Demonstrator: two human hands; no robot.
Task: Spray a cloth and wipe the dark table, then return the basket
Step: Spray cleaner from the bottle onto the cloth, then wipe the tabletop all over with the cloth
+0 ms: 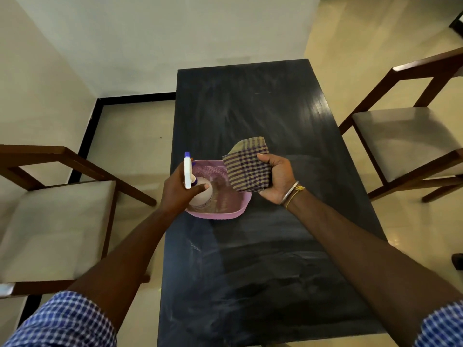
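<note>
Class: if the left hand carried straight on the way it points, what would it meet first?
Probably the checked cloth in the right hand, past the pink basket; depth is unclear.

Basket [225,215] on worktop [263,246], near its left edge, about midway along. Spray bottle [200,191] over basket's left part, in left hand [179,191]; can't tell if it stands in the basket. Cloth [246,169] just right of bottle, over basket's far right corner, in right hand [278,179]. Left chair [57,229] beside worktop's left side, right chair [406,136] beside its right side. Wall [162,33] behind worktop's far end.
</note>
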